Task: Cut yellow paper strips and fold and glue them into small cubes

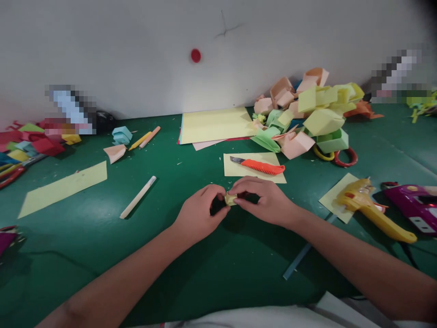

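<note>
Between my two hands is a small piece of folded yellow paper [231,199], pinched from both sides just above the green table [235,269]. My left hand [201,209] grips its left edge with thumb and fingers. On the opposite edge, the thumb and fingers of my right hand [264,200] are closed on it. The fingertips hide most of the paper. Just beyond my right hand, an orange utility knife [261,166] with its blade out lies on a pale yellow paper piece [232,169].
Folded paper shapes [322,123] are heaped at the back right, above scissors [345,157]. A yellow glue gun [377,209] rests right, near a purple power strip [416,205]. Stacked paper sheets [215,125] lie by the wall. A white stick [138,197] and paper strip [64,189] lie left.
</note>
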A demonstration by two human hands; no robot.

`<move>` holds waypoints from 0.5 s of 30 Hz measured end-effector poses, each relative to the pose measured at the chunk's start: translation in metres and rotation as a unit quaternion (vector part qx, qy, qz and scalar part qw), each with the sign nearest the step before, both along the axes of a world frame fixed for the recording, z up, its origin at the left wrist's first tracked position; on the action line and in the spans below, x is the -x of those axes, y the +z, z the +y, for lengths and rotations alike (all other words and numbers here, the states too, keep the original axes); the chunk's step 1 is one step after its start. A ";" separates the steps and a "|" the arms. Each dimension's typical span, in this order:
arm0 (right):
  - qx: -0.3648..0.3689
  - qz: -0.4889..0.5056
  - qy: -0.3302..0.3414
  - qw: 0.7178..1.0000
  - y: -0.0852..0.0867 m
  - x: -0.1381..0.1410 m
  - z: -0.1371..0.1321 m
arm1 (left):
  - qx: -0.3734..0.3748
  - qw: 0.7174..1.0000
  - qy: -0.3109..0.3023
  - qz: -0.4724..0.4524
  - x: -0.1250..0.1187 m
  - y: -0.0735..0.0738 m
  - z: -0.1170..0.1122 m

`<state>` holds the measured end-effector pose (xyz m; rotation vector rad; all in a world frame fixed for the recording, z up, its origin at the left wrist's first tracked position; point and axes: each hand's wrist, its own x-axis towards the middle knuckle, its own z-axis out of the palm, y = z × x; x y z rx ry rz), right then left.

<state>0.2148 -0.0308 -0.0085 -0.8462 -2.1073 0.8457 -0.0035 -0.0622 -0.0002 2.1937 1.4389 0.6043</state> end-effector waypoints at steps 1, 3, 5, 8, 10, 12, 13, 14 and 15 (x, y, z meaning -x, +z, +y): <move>0.013 0.002 -0.005 1.000 0.001 0.000 0.000 | -0.007 1.000 -0.005 0.001 0.000 0.000 0.000; 0.026 0.004 -0.009 1.000 0.003 0.001 -0.001 | -0.020 1.000 -0.020 -0.004 0.001 -0.001 0.001; 0.024 0.004 -0.004 1.000 0.004 0.001 -0.001 | -0.031 0.999 -0.032 -0.012 0.002 -0.001 0.001; -0.003 -0.004 0.008 1.000 0.002 0.001 -0.001 | -0.044 0.998 -0.035 -0.013 0.002 -0.002 0.002; -0.025 -0.012 0.013 1.000 0.001 0.000 -0.001 | -0.051 0.998 -0.037 -0.008 0.002 -0.003 0.002; -0.037 -0.017 0.015 0.999 0.000 0.000 0.000 | -0.062 0.997 -0.044 -0.006 0.002 -0.003 0.002; -0.036 -0.019 0.014 0.999 0.001 0.000 0.000 | -0.068 0.996 -0.051 -0.007 0.003 -0.003 0.002; -0.030 -0.019 0.011 0.999 0.001 0.000 0.000 | -0.073 0.996 -0.058 -0.010 0.003 -0.004 0.003; -0.021 -0.019 0.008 1.000 0.002 -0.001 0.001 | -0.076 0.995 -0.064 -0.014 0.003 -0.004 0.003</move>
